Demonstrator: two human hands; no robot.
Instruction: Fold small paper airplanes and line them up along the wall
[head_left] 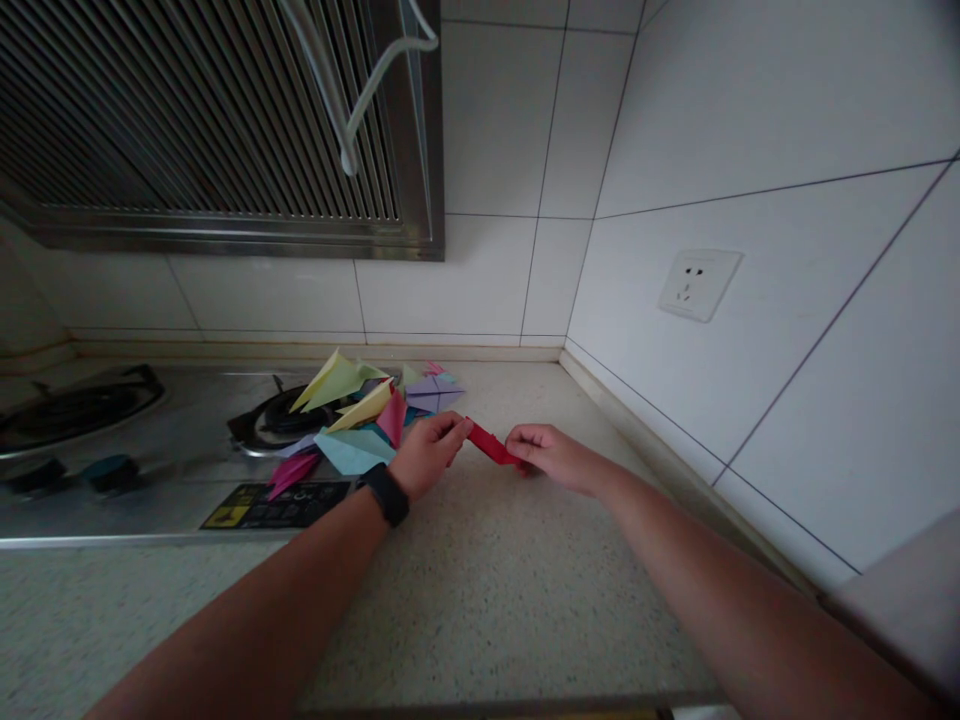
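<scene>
Paper (489, 441), red and folded narrow, slanted between the person's two hands above the speckled pale bench (487, 600), its left end higher than its right; whether its underside touched the surface could not be told. Just left of it lay a loose heap of folded colored sheets, overlapping one another: a purple piece (435, 393) towards the back, a pink one (392, 415) beside a yellow one (364, 408), a light blue one (352, 452) in front, a magenta one (294, 470) at the near left. The heap straddled the bench and the steel stove (172, 480), partly covering the right burner. Two dark knobs sat at the stove's left, and a black and yellow label (274, 505) ran along its front. White tiles (487, 280) met in a corner behind, with a socket (700, 285) on the right wall; a slatted range hood (225, 130) hung at upper left, a white cable (347, 150) dangling before it. Both forearms reached in from the near edge, converging. The left hand (431, 455) — a black band (386, 495) at its wrist — pinched the upper end between thumb and fingers; the right hand (551, 452), fingers curled, gripped the lower end.
</scene>
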